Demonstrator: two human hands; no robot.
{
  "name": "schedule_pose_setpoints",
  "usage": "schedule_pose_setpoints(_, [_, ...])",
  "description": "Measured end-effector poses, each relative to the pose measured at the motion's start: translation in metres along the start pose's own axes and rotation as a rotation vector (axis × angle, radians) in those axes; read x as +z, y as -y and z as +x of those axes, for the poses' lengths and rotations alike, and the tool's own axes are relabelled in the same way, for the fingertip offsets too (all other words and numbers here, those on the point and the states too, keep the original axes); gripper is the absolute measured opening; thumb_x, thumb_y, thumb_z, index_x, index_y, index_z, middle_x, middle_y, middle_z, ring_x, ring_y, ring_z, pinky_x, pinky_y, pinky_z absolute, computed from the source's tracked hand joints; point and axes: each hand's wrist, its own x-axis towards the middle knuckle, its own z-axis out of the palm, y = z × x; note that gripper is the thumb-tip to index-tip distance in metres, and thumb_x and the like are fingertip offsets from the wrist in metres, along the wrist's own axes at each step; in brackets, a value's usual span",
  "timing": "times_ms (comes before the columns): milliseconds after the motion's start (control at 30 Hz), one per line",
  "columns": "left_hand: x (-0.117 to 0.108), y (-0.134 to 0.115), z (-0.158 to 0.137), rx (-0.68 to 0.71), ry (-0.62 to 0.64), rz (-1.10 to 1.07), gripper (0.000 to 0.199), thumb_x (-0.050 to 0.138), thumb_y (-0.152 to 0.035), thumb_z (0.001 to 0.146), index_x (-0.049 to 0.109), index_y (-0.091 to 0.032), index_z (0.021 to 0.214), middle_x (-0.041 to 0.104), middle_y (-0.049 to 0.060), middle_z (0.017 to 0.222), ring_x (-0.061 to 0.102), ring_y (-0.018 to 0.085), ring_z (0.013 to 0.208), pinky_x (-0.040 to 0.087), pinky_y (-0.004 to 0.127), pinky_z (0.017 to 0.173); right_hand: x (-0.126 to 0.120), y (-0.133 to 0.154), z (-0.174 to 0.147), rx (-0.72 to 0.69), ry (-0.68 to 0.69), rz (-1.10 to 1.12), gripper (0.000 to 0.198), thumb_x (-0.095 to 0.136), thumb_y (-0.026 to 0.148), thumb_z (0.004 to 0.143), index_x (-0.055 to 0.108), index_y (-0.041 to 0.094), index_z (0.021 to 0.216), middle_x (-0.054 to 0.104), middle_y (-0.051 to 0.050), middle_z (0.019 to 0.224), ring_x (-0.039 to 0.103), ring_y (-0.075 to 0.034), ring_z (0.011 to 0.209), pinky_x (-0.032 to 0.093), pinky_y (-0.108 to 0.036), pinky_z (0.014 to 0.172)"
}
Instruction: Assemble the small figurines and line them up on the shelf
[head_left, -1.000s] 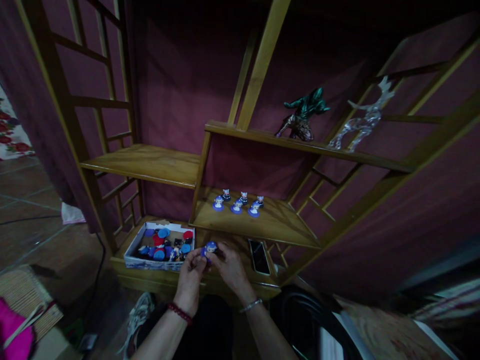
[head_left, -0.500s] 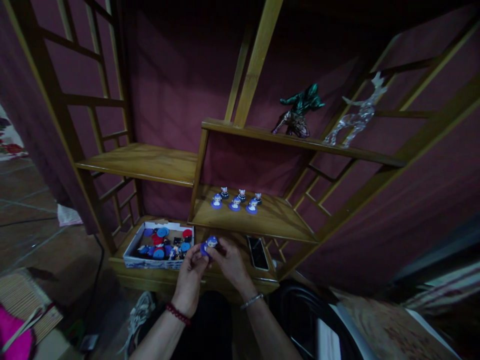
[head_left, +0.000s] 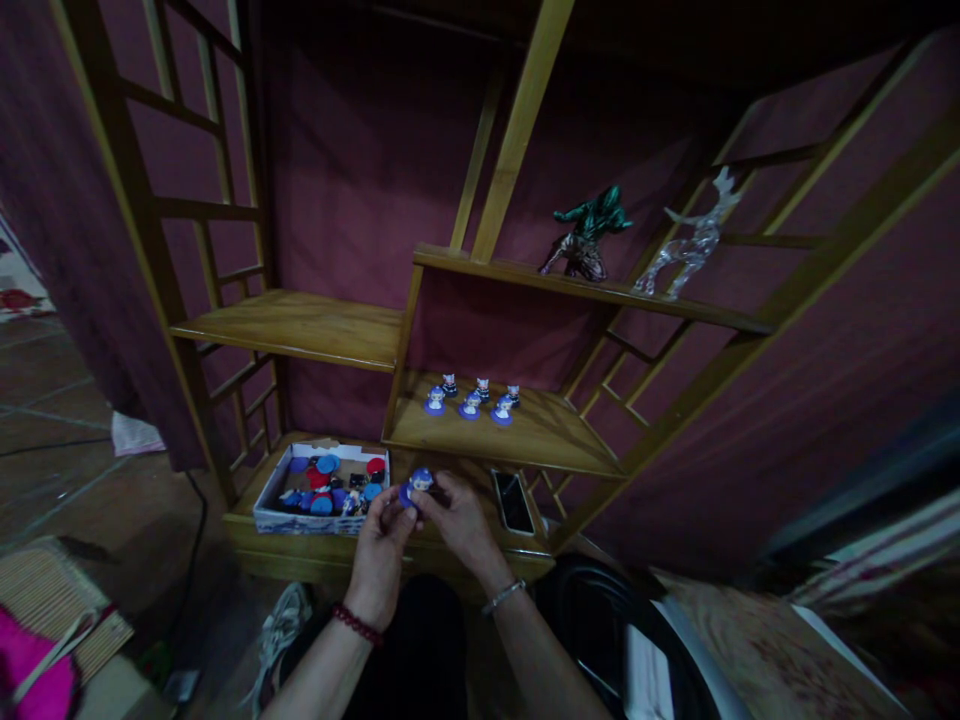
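Note:
Between my two hands is a small purple-haired figurine [head_left: 421,481] on a round purple base. My left hand [head_left: 382,540] grips the base from the left with thumb and fingers. My right hand [head_left: 459,522] pinches the same figurine from the right side. Just left of my hands, a shallow cardboard box [head_left: 300,524] holds several loose figurines and red, blue and purple discs. Ahead, on the middle shelf [head_left: 495,446], three purple-based figurines [head_left: 470,405] stand in a front row. Behind them stand three smaller dark-based figurines [head_left: 482,389].
A black phone [head_left: 514,502] lies on the bottom shelf, right of my hands. On the upper shelf are a green and bronze statue [head_left: 589,235] and a clear deer figure [head_left: 690,240]. A wooden upright [head_left: 403,355] divides the shelves. A black round-edged object [head_left: 600,640] sits low right.
The camera view has shifted slightly. Both hands still hold the figurine, which is tilted a little differently between the fingers. The shelf rows and the box look unchanged.

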Motion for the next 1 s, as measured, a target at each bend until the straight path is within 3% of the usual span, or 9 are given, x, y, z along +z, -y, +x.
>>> schedule_pose_setpoints(467, [0.002,-0.012,-0.014,-0.027,0.045,-0.047,0.038,0.071,-0.023,0.057,0.054,-0.018,0.091,0.064,0.003,0.084,0.058,0.013,0.078,0.044,0.026,0.073,-0.004,0.023,-0.011,-0.059,-0.018,-0.024,0.015,0.057,0.029,0.072,0.063,0.018,0.08,0.061,-0.002,0.083,0.056,-0.015,0.078,0.044,-0.025,0.072])
schedule_pose_setpoints(733, [0.001,-0.013,-0.018,-0.01,0.06,-0.065,0.036,0.07,-0.023,0.06,0.054,-0.017,0.092,0.064,0.005,0.084,0.058,0.013,0.076,0.044,0.026,0.073,-0.001,0.03,-0.015,-0.019,-0.013,0.026,0.017,0.057,0.031,0.072,0.062,0.016,0.077,0.06,-0.002,0.079,0.057,-0.015,0.072,0.045,-0.024,0.063])
schedule_pose_setpoints(1000, [-0.002,-0.017,-0.027,0.005,0.065,-0.068,0.032,0.069,-0.023,0.061,0.057,-0.017,0.09,0.062,0.004,0.085,0.056,0.011,0.075,0.044,0.023,0.068,0.001,0.039,-0.023,-0.033,-0.039,-0.026,0.013,0.056,0.029,0.072,0.061,0.017,0.075,0.061,-0.002,0.077,0.056,-0.015,0.073,0.045,-0.024,0.067])
